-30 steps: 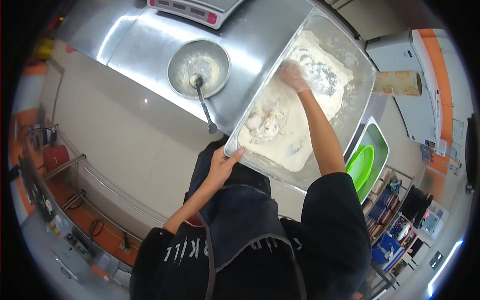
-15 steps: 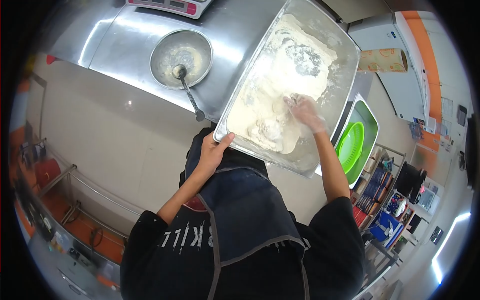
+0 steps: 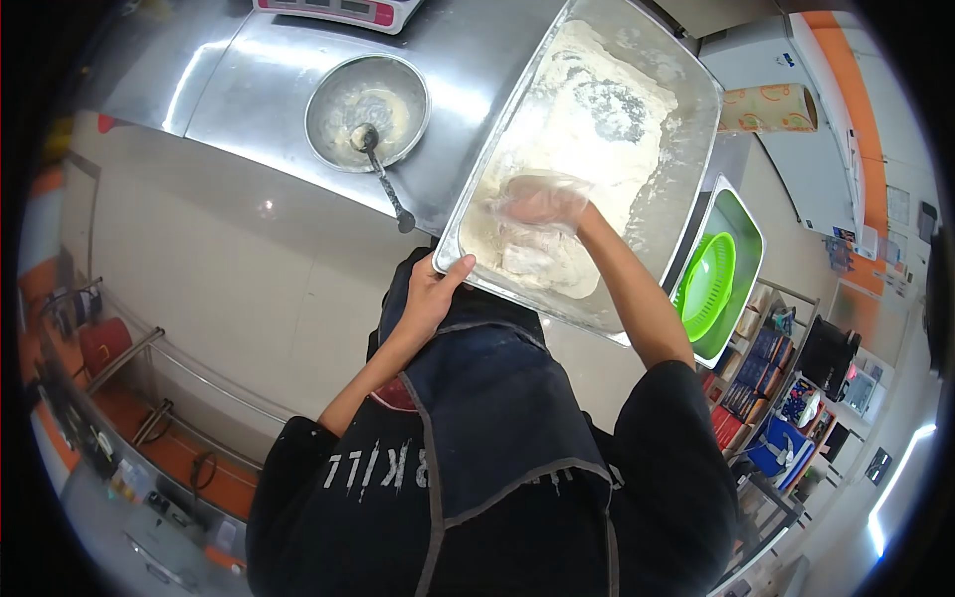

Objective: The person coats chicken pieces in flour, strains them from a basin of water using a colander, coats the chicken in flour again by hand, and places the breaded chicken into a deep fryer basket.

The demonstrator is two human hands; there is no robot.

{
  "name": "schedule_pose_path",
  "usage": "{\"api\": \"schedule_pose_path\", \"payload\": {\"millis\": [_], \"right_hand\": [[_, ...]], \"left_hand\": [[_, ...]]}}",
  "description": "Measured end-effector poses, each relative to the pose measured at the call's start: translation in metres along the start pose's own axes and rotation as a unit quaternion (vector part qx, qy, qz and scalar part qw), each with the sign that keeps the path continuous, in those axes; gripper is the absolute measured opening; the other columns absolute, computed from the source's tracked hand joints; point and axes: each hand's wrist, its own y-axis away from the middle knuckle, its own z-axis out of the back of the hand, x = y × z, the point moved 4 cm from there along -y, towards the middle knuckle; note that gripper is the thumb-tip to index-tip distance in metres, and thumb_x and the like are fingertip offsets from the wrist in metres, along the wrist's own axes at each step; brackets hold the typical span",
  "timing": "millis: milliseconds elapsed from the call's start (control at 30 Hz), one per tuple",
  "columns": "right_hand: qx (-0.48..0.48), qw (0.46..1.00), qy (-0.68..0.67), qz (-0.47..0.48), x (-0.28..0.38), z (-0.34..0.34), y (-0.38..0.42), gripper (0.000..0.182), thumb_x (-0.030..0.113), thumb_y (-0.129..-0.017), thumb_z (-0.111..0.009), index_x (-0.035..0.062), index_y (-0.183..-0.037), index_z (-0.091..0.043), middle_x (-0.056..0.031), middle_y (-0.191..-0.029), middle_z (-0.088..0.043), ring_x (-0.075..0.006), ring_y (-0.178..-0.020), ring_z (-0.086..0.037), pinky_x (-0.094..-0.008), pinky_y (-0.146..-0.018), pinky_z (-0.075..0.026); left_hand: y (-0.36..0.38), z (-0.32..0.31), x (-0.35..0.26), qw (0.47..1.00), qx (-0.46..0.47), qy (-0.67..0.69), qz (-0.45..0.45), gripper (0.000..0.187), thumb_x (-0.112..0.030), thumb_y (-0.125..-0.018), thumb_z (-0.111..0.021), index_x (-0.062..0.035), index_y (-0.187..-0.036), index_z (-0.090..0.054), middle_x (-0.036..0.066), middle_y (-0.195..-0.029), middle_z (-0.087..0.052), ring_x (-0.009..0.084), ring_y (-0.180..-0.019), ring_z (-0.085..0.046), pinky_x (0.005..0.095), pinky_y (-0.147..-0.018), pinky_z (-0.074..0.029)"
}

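My left hand is closed on the near left corner of a deep metal tray, with the thumb over the rim. White flour covers much of the tray's bottom, thicker toward the near side. Inside the tray, my right hand, in what looks like a clear plastic glove, is low over the flour. Its fingers point left and are smeared by motion, so their grip cannot be made out. Just below it lies a floury white lump.
On the steel table stands a metal bowl with a dark-handled spoon resting across its rim. A scale sits at the back. To the right are a green basket in a second metal tray and a patterned roll.
My right hand has swept left across the flour, from the tray's middle right to above the near left pile. My left hand keeps its hold on the rim.
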Motion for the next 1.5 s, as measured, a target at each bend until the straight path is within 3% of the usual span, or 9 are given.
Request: {"api": "schedule_pose_path", "payload": {"millis": [100,367,500,600,733,967,1167,1267,1500], "right_hand": [[-0.146,0.958,0.081,0.233,-0.002,-0.028,-0.04,0.047,0.038,-0.085,-0.041,-0.0028,-0.106,-0.053,-0.0235,-0.101,-0.055,-0.0287,-0.093,-0.056,-0.0326,-0.084,-0.042],[0.019,0.976,0.214,0.035,-0.003,-0.047,0.03,0.026,0.021,-0.075,-0.049,-0.0029,-0.072,-0.059,-0.0217,-0.076,-0.059,-0.033,-0.073,-0.057,-0.039,-0.068,-0.045],[-0.373,0.927,-0.007,0.043,-0.072,-0.02,0.082,0.041,0.039,-0.084,-0.046,0.0009,-0.083,-0.061,-0.0147,-0.068,-0.057,-0.0291,-0.066,-0.056,-0.0368,-0.067,-0.046],[-0.363,0.917,-0.066,-0.154,-0.084,-0.022,0.092,0.039,0.038,-0.084,-0.047,0.0028,-0.092,-0.062,-0.0126,-0.068,-0.058,-0.0258,-0.063,-0.056,-0.0357,-0.067,-0.046],[-0.193,0.978,-0.044,-0.066,-0.096,-0.083,0.05,0.046,0.041,-0.082,-0.048,0.0027,-0.106,-0.057,-0.0141,-0.087,-0.061,-0.0241,-0.079,-0.057,-0.0355,-0.073,-0.044],[-0.191,0.857,-0.472,-0.077,-0.066,-0.087,0.013,0.049,0.037,-0.081,-0.051,-0.0009,-0.112,-0.052,-0.0182,-0.1,-0.058,-0.0263,-0.091,-0.055,-0.0353,-0.081,-0.041],[-0.558,0.813,-0.163,-0.013,-0.086,-0.01,0.058,0.037,0.03,-0.082,-0.053,-0.0014,-0.101,-0.056,-0.0172,-0.079,-0.061,-0.0246,-0.072,-0.058,-0.0346,-0.065,-0.046],[-0.367,0.893,-0.244,-0.093,-0.078,0.0,0.033,0.037,0.032,-0.083,-0.052,-0.0015,-0.097,-0.056,-0.0143,-0.072,-0.061,-0.0251,-0.064,-0.058,-0.0337,-0.061,-0.048],[-0.361,0.901,-0.045,0.236,-0.046,-0.04,-0.033,0.052,0.047,-0.074,-0.059,0.0031,-0.1,-0.057,-0.0166,-0.077,-0.062,-0.0256,-0.072,-0.06,-0.0347,-0.069,-0.047]], "left_hand": [[-0.001,0.001,0.004,1.0,-0.005,0.001,-0.018,0.023,-0.015,-0.083,-0.057,0.0026,-0.098,-0.059,0.002,-0.085,-0.06,0.0055,-0.076,-0.051,0.0215,-0.069,-0.041],[-0.005,0.001,0.008,1.0,0.003,0.015,-0.012,0.022,-0.015,-0.083,-0.057,0.0031,-0.096,-0.058,0.003,-0.084,-0.06,0.0062,-0.074,-0.052,0.022,-0.067,-0.042],[-0.005,0.002,0.01,1.0,0.007,0.015,-0.019,0.021,-0.015,-0.083,-0.057,0.0026,-0.093,-0.059,0.004,-0.082,-0.06,0.0068,-0.072,-0.052,0.0221,-0.063,-0.042],[-0.005,0.001,0.01,1.0,0.016,0.017,-0.017,0.02,-0.015,-0.083,-0.057,0.0024,-0.091,-0.058,0.004,-0.082,-0.06,0.0071,-0.069,-0.052,0.0221,-0.061,-0.042],[-0.003,-0.001,0.004,1.0,0.012,0.008,-0.016,0.019,-0.016,-0.084,-0.056,0.0021,-0.09,-0.058,0.004,-0.08,-0.06,0.0077,-0.067,-0.051,0.0224,-0.06,-0.042],[-0.003,-0.002,0.004,0.999,0.024,0.018,-0.019,0.021,-0.017,-0.084,-0.056,0.0022,-0.092,-0.057,0.004,-0.08,-0.06,0.0079,-0.067,-0.052,0.0226,-0.06,-0.042],[-0.001,0.0,0.004,1.0,0.015,0.019,-0.013,0.021,-0.017,-0.083,-0.056,0.0021,-0.09,-0.058,0.004,-0.08,-0.06,0.0081,-0.067,-0.052,0.0228,-0.06,-0.042],[-0.001,-0.001,0.003,1.0,0.011,0.005,-0.02,0.02,-0.017,-0.083,-0.057,0.0021,-0.089,-0.058,0.004,-0.079,-0.06,0.0082,-0.067,-0.052,0.0229,-0.06,-0.043],[-0.003,0.0,0.006,1.0,0.009,0.006,-0.025,0.02,-0.017,-0.083,-0.057,0.002,-0.089,-0.058,0.004,-0.078,-0.06,0.0082,-0.066,-0.052,0.0229,-0.06,-0.043]]}}
